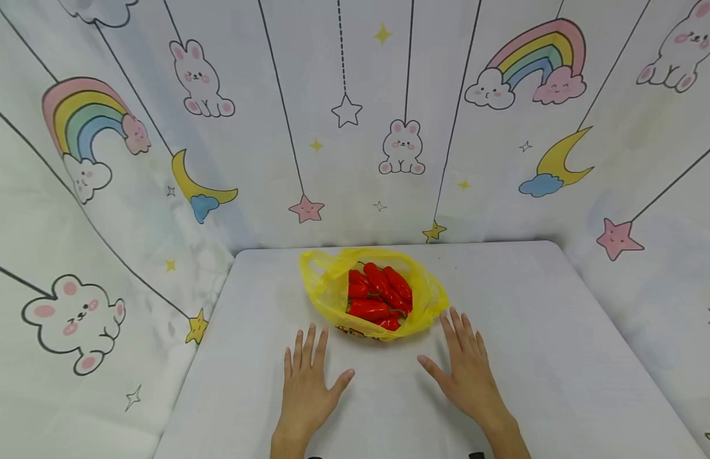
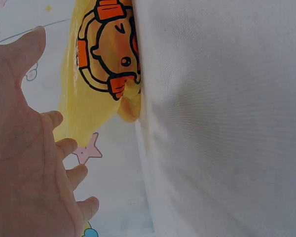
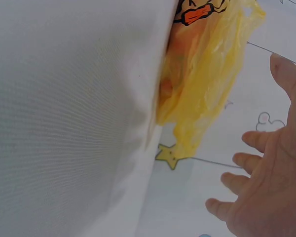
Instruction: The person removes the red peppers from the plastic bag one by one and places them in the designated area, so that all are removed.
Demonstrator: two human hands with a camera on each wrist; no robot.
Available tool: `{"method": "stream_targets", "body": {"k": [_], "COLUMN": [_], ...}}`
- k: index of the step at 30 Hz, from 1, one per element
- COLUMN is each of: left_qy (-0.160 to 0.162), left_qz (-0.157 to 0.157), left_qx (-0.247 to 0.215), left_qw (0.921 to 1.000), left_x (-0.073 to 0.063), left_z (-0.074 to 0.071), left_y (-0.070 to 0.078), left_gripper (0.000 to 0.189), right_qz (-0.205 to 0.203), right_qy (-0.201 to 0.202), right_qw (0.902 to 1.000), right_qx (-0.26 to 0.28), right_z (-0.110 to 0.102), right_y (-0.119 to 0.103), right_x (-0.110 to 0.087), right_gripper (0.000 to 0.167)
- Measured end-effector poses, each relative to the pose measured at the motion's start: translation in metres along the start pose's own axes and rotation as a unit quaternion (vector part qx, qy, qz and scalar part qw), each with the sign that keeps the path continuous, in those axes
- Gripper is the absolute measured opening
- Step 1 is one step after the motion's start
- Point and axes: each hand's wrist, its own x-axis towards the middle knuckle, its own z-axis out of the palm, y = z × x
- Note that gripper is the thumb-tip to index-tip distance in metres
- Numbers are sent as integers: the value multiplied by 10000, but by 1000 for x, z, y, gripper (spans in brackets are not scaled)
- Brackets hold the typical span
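Note:
A yellow plastic bag (image 1: 326, 306) sits on the table with its mouth spread wide. Inside it lie several red peppers (image 1: 371, 310). My left hand (image 1: 309, 389) is just in front of the bag's left side, palm down, fingers straight and thumb spread. To the bag's front right is my right hand (image 1: 466, 376), fingers extended, the index fingertip right at the bag's edge. Neither hand holds anything. In the left wrist view a cartoon print in black and orange shows on the bag (image 2: 96, 74). The bag's right side (image 3: 207, 84) appears in the right wrist view.
The white tabletop (image 1: 538, 331) has rounded far corners. Behind it and along both sides hangs a white cloth (image 1: 355, 166) printed with rabbits, rainbows, moons and stars.

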Motion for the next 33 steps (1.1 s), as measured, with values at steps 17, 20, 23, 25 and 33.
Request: {"method": "stream_targets", "body": {"k": [17,20,23,25,33], "left_qy": [-86,-101,-86,-81,106], "left_qz": [1,-19,-14,-4,139], "left_qx": [-5,-42,-87,-132,-181], "left_qw": [10000,9999,9999,9999,9997], "left_x": [15,16,17,17,22], "left_z": [-9,-10,-11,-12,-14], "left_y": [-1,-2,-2,-2,-5], "left_gripper": [101,100,100,99,96], "right_qz": [-256,-267,-269,-283,-388], "right_qy": [146,91,71,70,81], "right_qw": [9996,9996,9996,9996,9992], "right_qx": [8,11,-19,-46,-86], "right_z": [-6,-6,-5,-5,-4], "right_y": [-9,-11,-13,-14,-19], "right_x": [16,17,19,20,24], "right_gripper": [97,98,98,97,96]}}
